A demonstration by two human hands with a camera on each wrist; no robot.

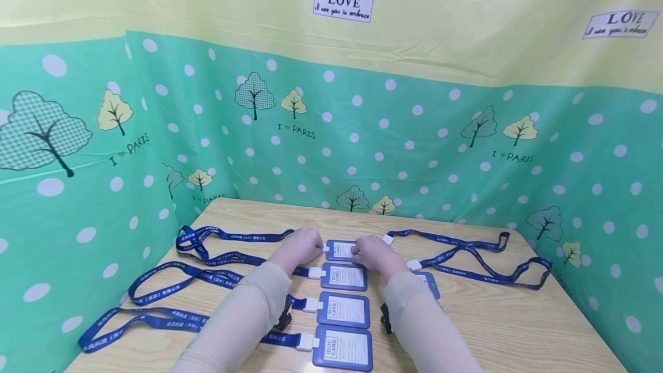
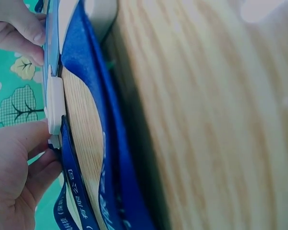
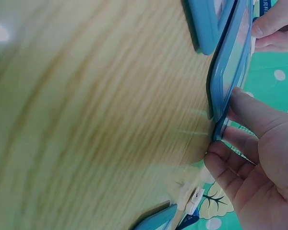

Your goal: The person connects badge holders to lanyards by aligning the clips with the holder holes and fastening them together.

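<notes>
Over at the far end of the table (image 1: 518, 327), the left hand (image 1: 302, 246) pinches the white clip (image 2: 56, 105) of the farthest badge (image 1: 339, 250), while the right hand (image 1: 376, 254) grips its right edge. Three more badges (image 1: 346, 309) line up nearer, their blue lanyards (image 1: 173, 322) trailing left.

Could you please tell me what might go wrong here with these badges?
The left hand and right hand are at the farthest badge; shifting it might nudge the neighbouring badge, lying close in front, out of line. The left sleeve passes over the nearest lanyard and, if lowered, could drag it.
</notes>
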